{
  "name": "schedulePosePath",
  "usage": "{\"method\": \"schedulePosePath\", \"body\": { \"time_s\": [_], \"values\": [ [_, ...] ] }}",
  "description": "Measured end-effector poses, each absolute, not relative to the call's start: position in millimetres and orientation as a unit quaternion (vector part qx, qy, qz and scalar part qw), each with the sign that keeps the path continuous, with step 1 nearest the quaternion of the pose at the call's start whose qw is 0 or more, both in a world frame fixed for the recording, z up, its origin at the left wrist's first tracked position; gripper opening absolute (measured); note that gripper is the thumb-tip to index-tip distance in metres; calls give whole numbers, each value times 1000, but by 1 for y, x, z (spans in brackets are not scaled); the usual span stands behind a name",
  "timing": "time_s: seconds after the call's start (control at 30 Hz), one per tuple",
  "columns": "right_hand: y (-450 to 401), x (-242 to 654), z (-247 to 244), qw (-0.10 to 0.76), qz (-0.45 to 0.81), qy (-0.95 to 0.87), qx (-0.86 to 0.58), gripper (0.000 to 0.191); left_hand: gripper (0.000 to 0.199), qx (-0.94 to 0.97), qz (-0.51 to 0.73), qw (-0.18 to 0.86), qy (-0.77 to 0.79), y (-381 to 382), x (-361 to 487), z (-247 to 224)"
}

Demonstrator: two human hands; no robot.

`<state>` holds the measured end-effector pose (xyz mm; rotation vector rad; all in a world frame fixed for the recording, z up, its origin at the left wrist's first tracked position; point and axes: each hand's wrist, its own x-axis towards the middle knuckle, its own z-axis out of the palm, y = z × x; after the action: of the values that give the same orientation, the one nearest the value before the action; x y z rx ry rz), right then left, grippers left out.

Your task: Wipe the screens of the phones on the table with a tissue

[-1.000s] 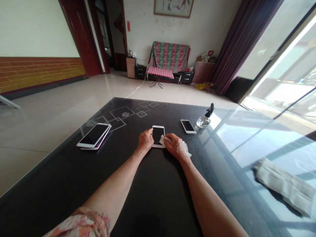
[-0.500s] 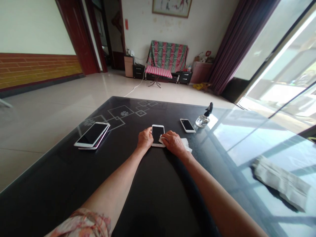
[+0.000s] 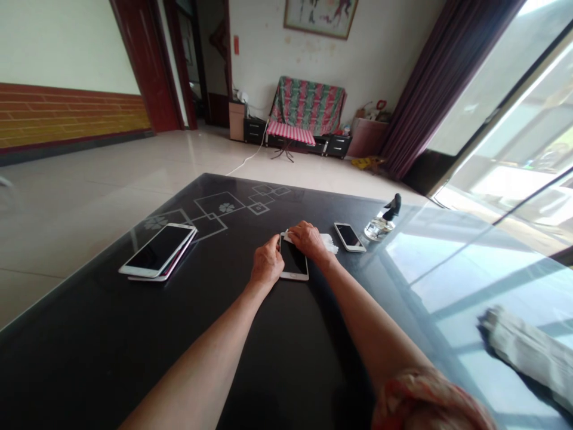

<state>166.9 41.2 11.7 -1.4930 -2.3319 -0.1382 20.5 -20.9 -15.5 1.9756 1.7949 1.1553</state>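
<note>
White phone stack (image 3: 156, 249): on the tabletop (image 3: 89, 340).
Left hand (image 3: 267, 263): grips the left edge of the middle phone (image 3: 295, 264), flat on the tabletop.
Right hand (image 3: 308, 240): holds tissue (image 3: 330, 244), has moved from the phone's bottom to its top; wiping seems to reach there now.

From afar I see a framed picture (image 3: 320, 17) on the wall (image 3: 259, 63) above a patterned cloth (image 3: 308, 104), a purple curtain (image 3: 434, 95), black drawers (image 3: 338, 147) and a red door (image 3: 145, 65).
</note>
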Motion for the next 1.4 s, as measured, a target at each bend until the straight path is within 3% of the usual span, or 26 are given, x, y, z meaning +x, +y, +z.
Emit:
{"method": "schedulePosePath", "body": {
  "time_s": [0.4, 0.7, 1.4],
  "values": [
    [0, 170, 12, 176, -41, -881, -438, 25, 47, 672, 397, 133, 610, -22, 20, -13],
    [44, 148, 11, 175, -50, -848, -498, 26, 48, 662, 395, 135, 622, -21, 21, -13],
    [36, 144, 14, 169, -59, -838, -515, 26, 49, 652, 395, 134, 634, -23, 21, -10]
  ]
}}
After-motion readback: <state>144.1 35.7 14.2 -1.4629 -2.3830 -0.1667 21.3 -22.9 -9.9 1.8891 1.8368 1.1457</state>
